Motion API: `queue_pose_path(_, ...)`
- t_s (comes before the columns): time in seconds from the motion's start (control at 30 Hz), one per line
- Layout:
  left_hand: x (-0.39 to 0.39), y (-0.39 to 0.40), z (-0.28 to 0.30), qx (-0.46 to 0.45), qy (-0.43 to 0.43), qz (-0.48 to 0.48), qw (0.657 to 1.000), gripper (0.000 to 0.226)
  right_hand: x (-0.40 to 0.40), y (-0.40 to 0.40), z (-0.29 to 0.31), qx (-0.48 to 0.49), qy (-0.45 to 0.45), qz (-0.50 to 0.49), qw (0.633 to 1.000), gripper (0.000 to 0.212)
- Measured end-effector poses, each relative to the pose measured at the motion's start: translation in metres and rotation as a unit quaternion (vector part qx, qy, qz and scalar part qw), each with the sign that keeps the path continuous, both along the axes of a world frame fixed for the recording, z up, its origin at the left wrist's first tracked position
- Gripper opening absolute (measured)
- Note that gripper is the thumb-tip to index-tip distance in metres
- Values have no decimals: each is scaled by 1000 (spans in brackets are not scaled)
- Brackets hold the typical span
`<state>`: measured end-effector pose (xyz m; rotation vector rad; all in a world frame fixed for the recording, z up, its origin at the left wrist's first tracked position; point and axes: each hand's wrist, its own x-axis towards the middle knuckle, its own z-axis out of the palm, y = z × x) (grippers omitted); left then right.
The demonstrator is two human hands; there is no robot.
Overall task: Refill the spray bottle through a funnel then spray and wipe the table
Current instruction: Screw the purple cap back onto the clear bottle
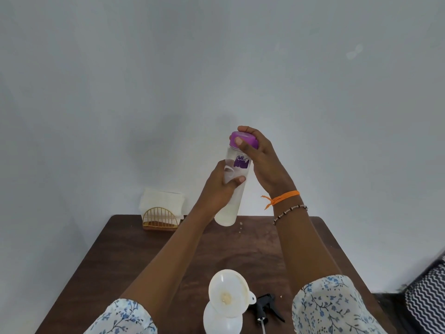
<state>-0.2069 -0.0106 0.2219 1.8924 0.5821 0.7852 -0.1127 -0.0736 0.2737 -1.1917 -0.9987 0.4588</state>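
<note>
I hold a clear water bottle [234, 198] with purple print up above the far part of the dark wooden table [134, 256]. My left hand [220, 186] grips its body. My right hand [258, 155] is closed over its purple cap [243, 138]. Near the front edge stands the white spray bottle [222, 320] with a white funnel [228, 291] sitting in its neck. The black trigger sprayer head [266, 307] lies on the table just right of it, its tube pointing toward me.
A gold wire napkin holder [160, 219] with white napkins [162, 201] stands at the table's back left corner against the grey wall. A few small white specks lie near the back middle. A zigzag-patterned fabric [427, 300] is off the table at the right.
</note>
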Motion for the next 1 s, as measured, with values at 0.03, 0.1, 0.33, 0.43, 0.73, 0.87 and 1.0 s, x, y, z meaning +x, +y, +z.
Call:
queue_pose_path(0.03, -1, 0, -4, 0, -3, -9, 1000, 39, 2, -1, -2, -16, -19, 4, 1000, 36)
queue_pose_path(0.1, -4, 0, -13, -13, -9, -22, 1000, 35, 2, -1, -7, -52, -50, -1, 997, 37)
queue_pose_path(0.33, -12, 8, -44, -45, 16, -6, 999, 47, 3, 2, -48, -149, -100, -48, 983, 52)
queue_pose_path(0.43, -14, 14, -61, -60, 41, 14, 997, 52, 5, 11, -64, -185, -123, -67, 973, 49)
queue_pose_path(0.73, -29, 47, -124, -214, 76, 89, 970, 51, 1, 63, -137, -204, -105, -69, 971, 48)
queue_pose_path(0.87, -31, 61, -143, -256, 98, 128, 953, 44, 10, 97, -166, -206, -102, -76, 970, 52)
queue_pose_path(1.0, -26, 73, -158, -260, 109, 142, 949, 40, 25, 126, -186, -210, -91, -89, 969, 55)
